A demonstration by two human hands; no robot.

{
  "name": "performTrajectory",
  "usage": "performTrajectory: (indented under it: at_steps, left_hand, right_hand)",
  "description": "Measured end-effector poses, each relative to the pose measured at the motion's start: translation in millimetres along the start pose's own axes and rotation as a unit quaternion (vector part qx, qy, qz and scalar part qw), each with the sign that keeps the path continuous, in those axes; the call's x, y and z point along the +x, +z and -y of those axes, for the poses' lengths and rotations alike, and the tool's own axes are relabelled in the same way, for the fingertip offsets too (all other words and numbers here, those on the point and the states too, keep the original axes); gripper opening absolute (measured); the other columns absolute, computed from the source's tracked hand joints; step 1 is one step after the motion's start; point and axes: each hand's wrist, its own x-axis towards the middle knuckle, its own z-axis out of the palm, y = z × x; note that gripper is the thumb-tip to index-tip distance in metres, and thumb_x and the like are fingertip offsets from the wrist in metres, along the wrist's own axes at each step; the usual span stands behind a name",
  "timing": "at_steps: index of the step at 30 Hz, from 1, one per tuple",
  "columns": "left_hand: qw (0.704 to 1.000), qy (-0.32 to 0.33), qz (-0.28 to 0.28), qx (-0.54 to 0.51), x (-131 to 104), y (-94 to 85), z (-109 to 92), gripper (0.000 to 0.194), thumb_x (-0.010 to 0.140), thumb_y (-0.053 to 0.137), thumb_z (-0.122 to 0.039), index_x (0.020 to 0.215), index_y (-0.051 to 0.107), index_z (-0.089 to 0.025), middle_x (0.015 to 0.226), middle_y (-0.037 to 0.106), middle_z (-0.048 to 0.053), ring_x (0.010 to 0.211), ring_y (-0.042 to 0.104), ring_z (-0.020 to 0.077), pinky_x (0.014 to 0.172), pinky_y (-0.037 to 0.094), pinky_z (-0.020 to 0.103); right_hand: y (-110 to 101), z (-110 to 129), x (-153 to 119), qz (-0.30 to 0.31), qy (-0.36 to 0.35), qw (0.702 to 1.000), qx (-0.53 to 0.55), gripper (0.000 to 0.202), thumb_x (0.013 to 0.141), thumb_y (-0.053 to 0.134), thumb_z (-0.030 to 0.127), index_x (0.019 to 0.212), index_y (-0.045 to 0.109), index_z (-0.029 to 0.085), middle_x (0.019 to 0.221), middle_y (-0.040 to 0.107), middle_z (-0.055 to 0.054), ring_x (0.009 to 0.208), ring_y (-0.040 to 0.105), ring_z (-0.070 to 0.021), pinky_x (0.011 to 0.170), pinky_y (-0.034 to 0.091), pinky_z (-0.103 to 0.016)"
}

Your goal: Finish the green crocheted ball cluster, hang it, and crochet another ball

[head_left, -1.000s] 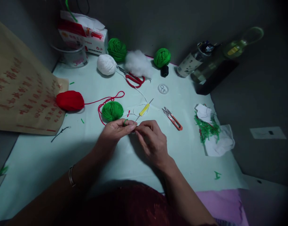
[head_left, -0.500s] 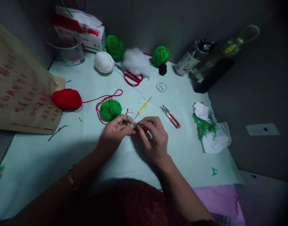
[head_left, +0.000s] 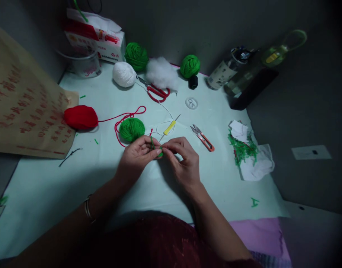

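Observation:
My left hand [head_left: 137, 154] pinches a small piece of green yarn work [head_left: 160, 152] between thumb and fingers, and a green strand runs up over its forefinger. Pressed close to the same piece, the thumb and forefinger of my right hand [head_left: 183, 158] are closed on its right side; the fingers hide most of it. Just behind my left hand lies a green yarn ball [head_left: 131, 129]. A yellow-handled crochet hook [head_left: 170, 128] rests on the table beyond my fingertips, with thin white yarn looped around it.
Orange thread snips [head_left: 203, 138] lie right of my hands. Farther back are red-handled scissors [head_left: 157, 92], a white yarn ball [head_left: 124, 74] and white stuffing [head_left: 162, 73]. Red yarn [head_left: 80, 117] sits by a paper bag [head_left: 28, 108] at left. Green scraps [head_left: 243, 149] lie at right.
A little more of the green piece shows below my fingertips, and my right fingers have shifted slightly against it. Everything on the table stays in place.

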Motion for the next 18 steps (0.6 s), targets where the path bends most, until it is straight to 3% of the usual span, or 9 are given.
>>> performTrajectory:
  at_steps: [4,10,18]
  left_hand:
    - [0.999,0.026,-0.011,0.026,-0.2,-0.2,0.9,0.018,0.075,0.079,-0.018,0.085,0.065,-0.017,0.080,0.066,-0.001,0.081,0.064,0.0128,0.079,0.053,0.025]
    - [0.996,0.058,-0.050,0.055,-0.6,3.0,-1.8,0.018,0.071,0.078,-0.015,0.081,0.064,-0.018,0.078,0.063,-0.002,0.080,0.062,0.0131,0.080,0.051,0.025]
    - [0.999,-0.031,-0.033,-0.011,2.7,-1.8,-0.1,0.021,0.071,0.082,-0.025,0.080,0.065,-0.016,0.075,0.066,-0.001,0.073,0.063,0.0127,0.074,0.057,0.028]
  right_hand:
    - [0.6,0.6,-1.5,0.007,-0.059,0.996,-0.061,0.016,0.095,0.056,0.013,0.101,0.069,0.021,0.093,0.063,-0.006,0.083,0.063,-0.0155,0.070,0.054,-0.032]
    - [3.6,-0.6,-3.6,0.019,-0.092,0.992,-0.081,0.020,0.096,0.054,0.013,0.110,0.067,0.019,0.097,0.063,-0.008,0.083,0.063,-0.0159,0.070,0.056,-0.031]
    - [6.8,-1.8,-7.9,0.009,-0.123,0.982,-0.141,0.031,0.096,0.050,0.011,0.121,0.066,0.020,0.105,0.066,-0.011,0.091,0.064,-0.0190,0.073,0.057,-0.034]
